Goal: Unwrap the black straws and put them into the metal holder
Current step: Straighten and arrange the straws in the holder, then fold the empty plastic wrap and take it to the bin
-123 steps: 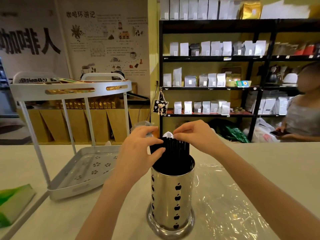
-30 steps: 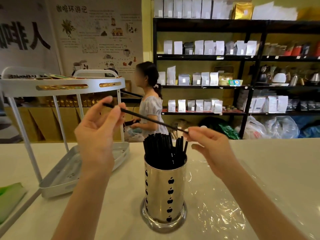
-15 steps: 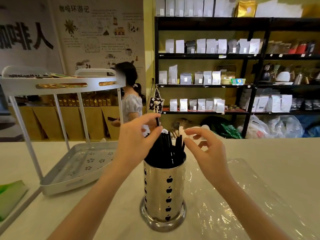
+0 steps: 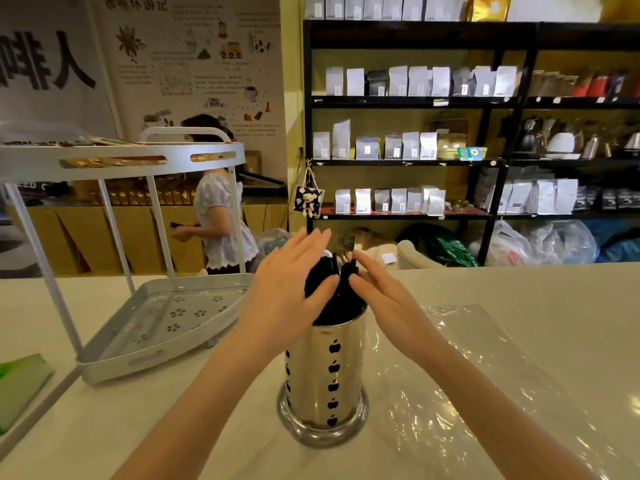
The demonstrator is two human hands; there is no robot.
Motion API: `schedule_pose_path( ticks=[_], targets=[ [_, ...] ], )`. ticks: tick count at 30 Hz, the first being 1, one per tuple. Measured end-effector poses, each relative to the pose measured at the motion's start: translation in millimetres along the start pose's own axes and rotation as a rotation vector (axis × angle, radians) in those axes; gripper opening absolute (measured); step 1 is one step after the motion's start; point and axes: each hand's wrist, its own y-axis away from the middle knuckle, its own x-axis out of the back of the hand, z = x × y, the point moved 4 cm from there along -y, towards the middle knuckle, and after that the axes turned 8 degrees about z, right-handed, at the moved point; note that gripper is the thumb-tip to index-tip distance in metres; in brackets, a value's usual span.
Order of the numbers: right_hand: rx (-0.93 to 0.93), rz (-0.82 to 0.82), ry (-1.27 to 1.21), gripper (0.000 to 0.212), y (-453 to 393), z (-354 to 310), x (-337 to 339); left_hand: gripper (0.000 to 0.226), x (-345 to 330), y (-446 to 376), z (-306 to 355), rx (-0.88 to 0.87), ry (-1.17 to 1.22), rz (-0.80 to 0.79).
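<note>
A shiny metal holder (image 4: 325, 372) with black apple cut-outs stands on the white counter in front of me. A bundle of black straws (image 4: 337, 292) sticks up out of it. My left hand (image 4: 287, 289) lies flat against the left side of the bundle, fingers stretched out. My right hand (image 4: 384, 292) presses flat against the right side, fingers also extended. Neither hand curls around a straw. The lower parts of the straws are hidden inside the holder.
Clear plastic wrap (image 4: 460, 386) lies spread on the counter to the right of the holder. A white two-tier rack (image 4: 145, 327) stands at the left, a green book (image 4: 17, 379) beyond it. A person (image 4: 221, 216) stands behind the counter before dark shelves (image 4: 415, 102).
A second ago both hands held a single straw level above the holder. It went into the bundle, and now both palms rest flat against the straws' sides.
</note>
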Motion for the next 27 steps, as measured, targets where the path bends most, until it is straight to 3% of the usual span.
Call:
schedule_pose_path(
  ticks=[2,5,7,10,14,17,23,27],
  targets=[
    [-0.018,0.041,0.039,0.049,3,0,14,0.056,0,0,20,-0.115,-0.026,0.078],
    [-0.018,0.137,0.125,0.049,9,10,48,0.043,-9,8,62,-0.292,0.124,0.21],
    [-0.042,0.227,0.171,0.043,15,24,78,0.032,-28,20,85,-0.357,0.238,0.198],
    [-0.132,0.404,0.318,0.033,29,57,127,0.031,-79,36,96,-0.154,0.333,-0.112],
    [-0.305,0.452,0.731,0.034,49,114,171,0.044,-155,64,60,0.187,-0.034,-0.616],
    [-0.443,0.4,1.031,0.041,64,149,188,0.058,-175,82,37,0.352,-0.146,-0.761],
    [-0.516,0.387,1.169,0.053,76,170,191,0.051,-187,84,34,0.305,-0.278,-0.738],
    [-0.481,0.474,1.045,0.044,77,168,194,0.044,-187,78,36,0.29,-0.124,-0.568]
  ],
)
